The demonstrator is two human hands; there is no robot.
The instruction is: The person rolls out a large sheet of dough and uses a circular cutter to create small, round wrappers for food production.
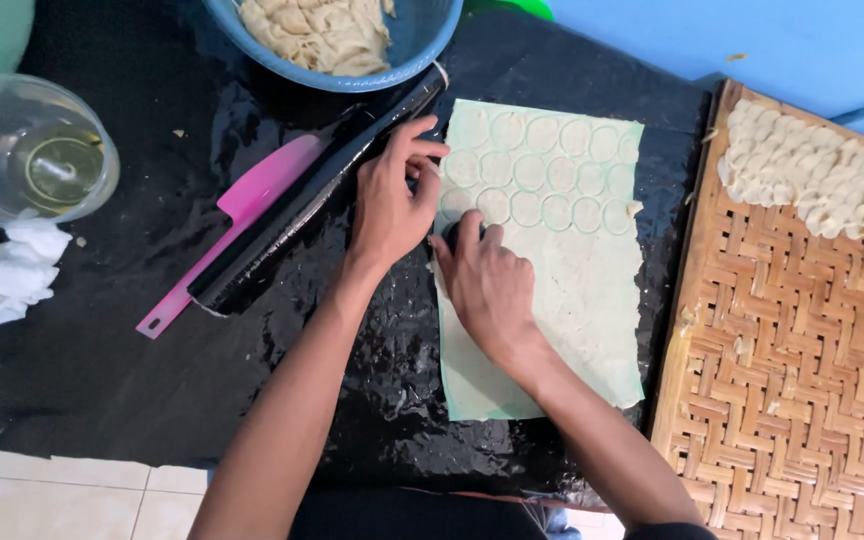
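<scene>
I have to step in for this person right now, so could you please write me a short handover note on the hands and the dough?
Left hand: flat on the left edge of the dough sheet, steadying it.
Right hand: pressing a small dark round cutter into the sheet.
Done: three rows of circles are marked across the sheet's far part; cut pieces lie on the woven tray.
Left: the near part of the sheet is uncut.
Nearby: rolling pin, pink scraper, blue bowl holding dough.

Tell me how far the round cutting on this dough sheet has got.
Done: three rows of rounds mark the far part of the dough sheet, and cut pieces lie on the woven tray. In hand: the right hand presses a cutter while the left hand steadies the edge. Left: the near half is uncut.
</scene>
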